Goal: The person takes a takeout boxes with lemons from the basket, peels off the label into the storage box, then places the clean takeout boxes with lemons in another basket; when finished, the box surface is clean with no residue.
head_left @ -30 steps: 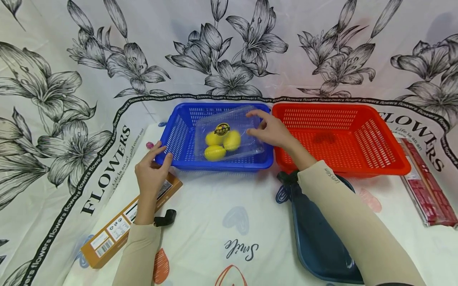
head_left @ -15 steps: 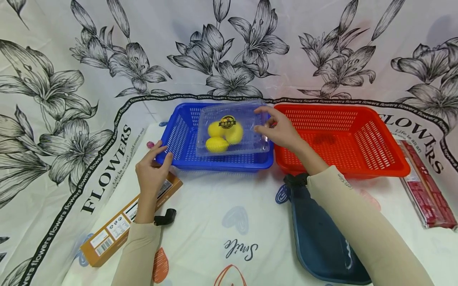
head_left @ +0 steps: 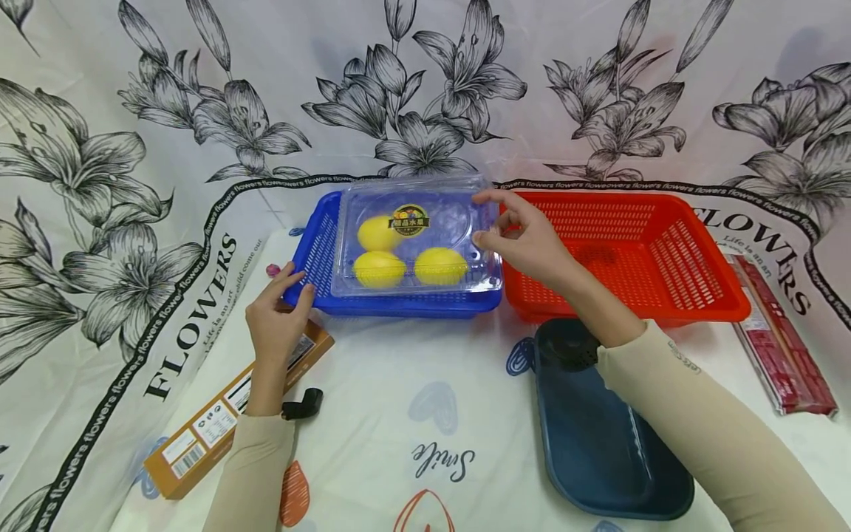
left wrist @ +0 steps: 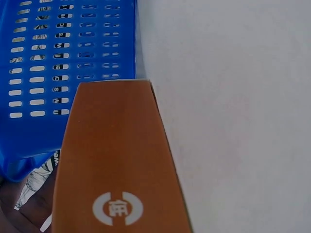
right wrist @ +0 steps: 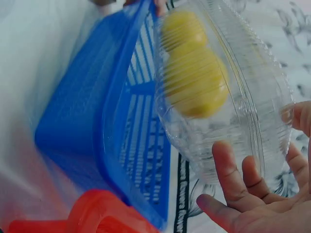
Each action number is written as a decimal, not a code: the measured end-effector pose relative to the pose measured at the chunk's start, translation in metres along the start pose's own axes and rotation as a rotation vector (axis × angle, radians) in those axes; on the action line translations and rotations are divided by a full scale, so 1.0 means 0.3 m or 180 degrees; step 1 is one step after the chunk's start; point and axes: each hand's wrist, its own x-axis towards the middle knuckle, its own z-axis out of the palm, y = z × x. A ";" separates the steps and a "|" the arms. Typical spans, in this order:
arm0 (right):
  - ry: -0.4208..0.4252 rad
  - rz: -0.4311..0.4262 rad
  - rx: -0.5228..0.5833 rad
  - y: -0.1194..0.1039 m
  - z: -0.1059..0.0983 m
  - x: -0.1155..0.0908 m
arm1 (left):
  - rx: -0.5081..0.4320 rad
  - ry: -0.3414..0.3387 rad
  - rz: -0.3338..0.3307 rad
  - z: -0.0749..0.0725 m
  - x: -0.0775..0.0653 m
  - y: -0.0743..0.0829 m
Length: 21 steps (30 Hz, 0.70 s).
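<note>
My right hand [head_left: 532,240] holds a clear plastic clamshell fruit box [head_left: 455,222] by its right end, with the fingers spread along that side. Three lemons [head_left: 442,266] lie inside the box, beneath a black and gold label on the lid. The box hangs tilted above the blue basket [head_left: 405,304]; in the right wrist view, a gap shows between the box [right wrist: 243,102] and the basket's rim [right wrist: 104,126]. My left hand [head_left: 275,318] grips the blue basket at its front left corner, fingers and thumb on either side of it.
A red basket [head_left: 628,314] stands right beside the blue one. In front of it lies a dark blue tray [head_left: 592,436], partly under my right forearm. A long brown carton [head_left: 213,421] lies below my left hand. Red packets [head_left: 784,340] are at the far right.
The clamshell box has risen from inside the blue basket to above it and tipped toward the camera. The lemons have rolled apart toward its near side. My left hand stays at the basket's corner.
</note>
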 end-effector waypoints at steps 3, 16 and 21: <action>-0.0044 0.0019 0.0007 -0.018 0.001 -0.034 | -0.0060 0.0007 0.0005 0.001 0.002 0.000; -0.0150 -0.0019 0.0134 -0.016 0.043 -0.222 | -0.0244 0.0050 0.0137 0.005 0.006 0.002; -0.0239 -0.0024 0.0309 -0.002 0.068 -0.304 | -0.0187 0.0055 0.0127 0.002 0.002 -0.005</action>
